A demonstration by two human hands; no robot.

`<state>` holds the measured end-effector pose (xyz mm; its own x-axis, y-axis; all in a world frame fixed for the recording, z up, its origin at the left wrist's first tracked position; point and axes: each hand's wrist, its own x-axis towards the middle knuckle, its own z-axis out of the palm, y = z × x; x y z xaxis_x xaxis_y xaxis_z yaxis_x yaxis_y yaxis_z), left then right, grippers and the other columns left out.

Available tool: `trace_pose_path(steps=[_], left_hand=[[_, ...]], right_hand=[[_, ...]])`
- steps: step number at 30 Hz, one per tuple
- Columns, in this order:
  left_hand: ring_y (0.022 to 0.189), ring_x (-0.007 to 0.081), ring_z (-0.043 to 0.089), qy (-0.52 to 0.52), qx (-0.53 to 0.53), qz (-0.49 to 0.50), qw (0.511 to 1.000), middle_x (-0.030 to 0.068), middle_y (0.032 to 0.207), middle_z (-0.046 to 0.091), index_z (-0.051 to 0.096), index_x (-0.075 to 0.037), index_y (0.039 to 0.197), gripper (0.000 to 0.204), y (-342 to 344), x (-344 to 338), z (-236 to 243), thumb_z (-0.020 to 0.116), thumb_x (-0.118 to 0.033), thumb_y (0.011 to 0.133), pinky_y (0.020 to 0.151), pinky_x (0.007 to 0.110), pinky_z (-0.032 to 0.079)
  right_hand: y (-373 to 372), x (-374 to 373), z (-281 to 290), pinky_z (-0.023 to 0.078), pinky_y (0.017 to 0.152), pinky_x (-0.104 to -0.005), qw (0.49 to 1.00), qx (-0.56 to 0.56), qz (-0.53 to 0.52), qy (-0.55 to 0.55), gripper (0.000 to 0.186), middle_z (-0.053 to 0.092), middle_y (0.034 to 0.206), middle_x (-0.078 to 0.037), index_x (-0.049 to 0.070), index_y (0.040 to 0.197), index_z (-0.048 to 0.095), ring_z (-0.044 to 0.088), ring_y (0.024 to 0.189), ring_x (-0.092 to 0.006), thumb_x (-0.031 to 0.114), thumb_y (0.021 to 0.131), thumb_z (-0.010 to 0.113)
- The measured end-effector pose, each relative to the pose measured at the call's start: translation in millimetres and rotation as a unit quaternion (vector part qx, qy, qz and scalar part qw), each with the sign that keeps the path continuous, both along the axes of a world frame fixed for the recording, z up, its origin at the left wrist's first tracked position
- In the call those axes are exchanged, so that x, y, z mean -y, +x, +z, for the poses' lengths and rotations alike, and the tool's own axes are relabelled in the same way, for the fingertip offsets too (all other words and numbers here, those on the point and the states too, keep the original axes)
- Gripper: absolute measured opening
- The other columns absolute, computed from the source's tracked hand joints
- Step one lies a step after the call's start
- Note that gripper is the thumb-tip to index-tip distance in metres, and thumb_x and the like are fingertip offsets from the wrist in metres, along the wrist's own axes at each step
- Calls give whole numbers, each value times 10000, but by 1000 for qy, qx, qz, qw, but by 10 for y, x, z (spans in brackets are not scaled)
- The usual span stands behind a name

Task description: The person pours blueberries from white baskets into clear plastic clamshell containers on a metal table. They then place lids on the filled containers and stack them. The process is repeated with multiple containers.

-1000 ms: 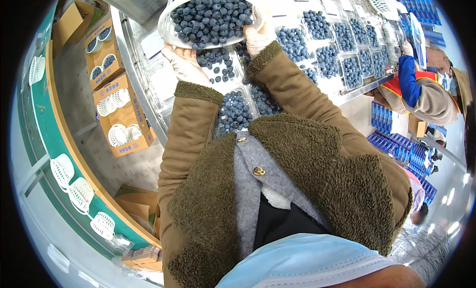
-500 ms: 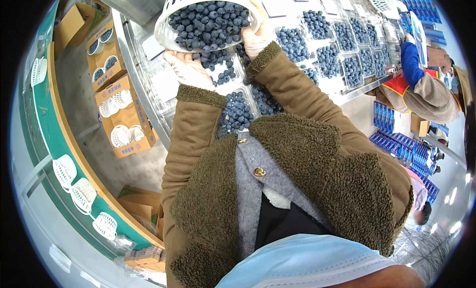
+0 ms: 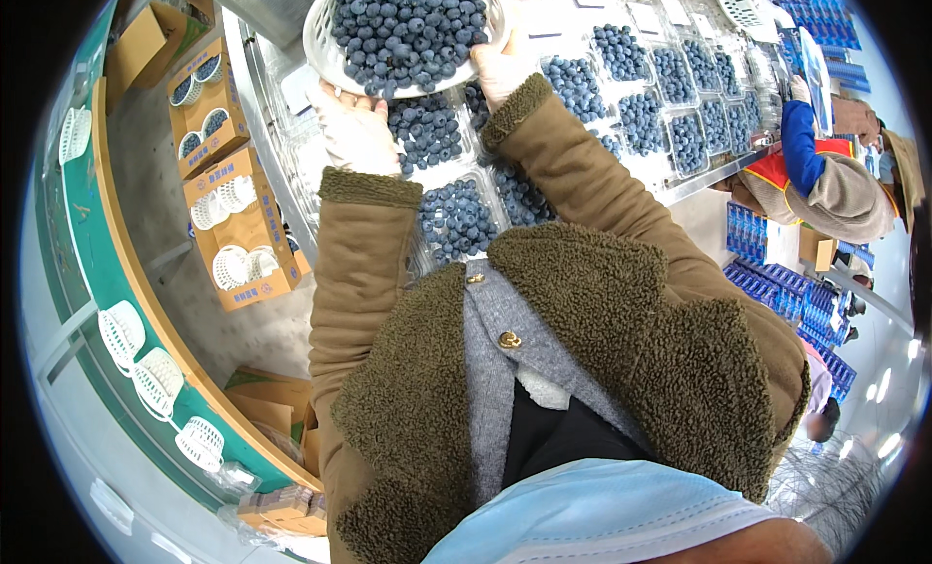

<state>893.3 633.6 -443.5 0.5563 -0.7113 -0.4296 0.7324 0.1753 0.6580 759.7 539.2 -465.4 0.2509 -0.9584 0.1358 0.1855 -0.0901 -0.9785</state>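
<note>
A white slotted basket point(image 3: 318, 46) heaped with blueberries point(image 3: 408, 28) is held at the top of the view, tilted toward me. My left hand point(image 3: 356, 132), in a pale glove, supports its lower left rim, fingers curled beneath. On the other side my right hand point(image 3: 499, 72) grips the right rim. Directly below the basket's lip sits a clear plastic punnet point(image 3: 425, 134) with blueberries spread across it. Closer to me is a fuller punnet point(image 3: 456, 217), and another punnet point(image 3: 524, 195) stands to its right, partly covered by my right sleeve.
Several filled punnets point(image 3: 641, 122) stand in rows along the table to the right. Left of the table, cardboard boxes point(image 3: 243, 229) with white baskets rest on the floor. More baskets point(image 3: 158, 381) stand on a green surface. A co-worker in a blue sleeve point(image 3: 802, 129) stands far right.
The basket has tipped back to a flatter angle, with its berries facing up more. The punnet below now holds more blueberries. My left hand has shifted slightly left.
</note>
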Motion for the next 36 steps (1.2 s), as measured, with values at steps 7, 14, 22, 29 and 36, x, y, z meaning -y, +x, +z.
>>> trace_pose_path(steps=[7,14,22,29,36], left_hand=[[1278,337,213,-51,-37,-22,998,162,1391,241,206,-94,1367,612,334,-184,112,209,-505,913,1044,498,86],[1192,303,320,-11,38,66,997,156,1339,321,268,-108,1348,643,531,-595,-304,258,-560,890,990,437,216],[1090,227,420,23,56,189,980,113,1269,430,312,-87,1320,696,598,-670,-685,379,-593,847,910,394,269],[1048,194,485,91,191,308,928,106,1180,521,455,23,1209,572,590,-603,-702,416,-457,900,907,257,347],[1018,194,500,129,379,186,898,119,1091,539,435,-29,1149,339,629,-642,-752,390,-264,909,867,261,375]], right_hand=[[293,-86,119,463,597,-279,997,5,31,64,559,485,941,-89,59,1230,350,482,692,-151,-79,699,456],[563,-358,-16,457,716,-248,988,-53,119,-81,596,493,1050,-55,65,1281,356,464,844,-106,-105,711,382],[958,-477,-179,354,530,-80,982,17,154,-103,608,527,1069,9,122,1270,444,443,664,3,-196,758,365],[993,-391,-181,369,439,-118,957,97,208,175,539,572,813,18,147,1273,423,413,504,-7,-121,808,371],[1004,-427,-241,465,570,-201,982,27,185,12,609,533,940,-49,156,1322,295,512,678,-88,-101,773,352]])
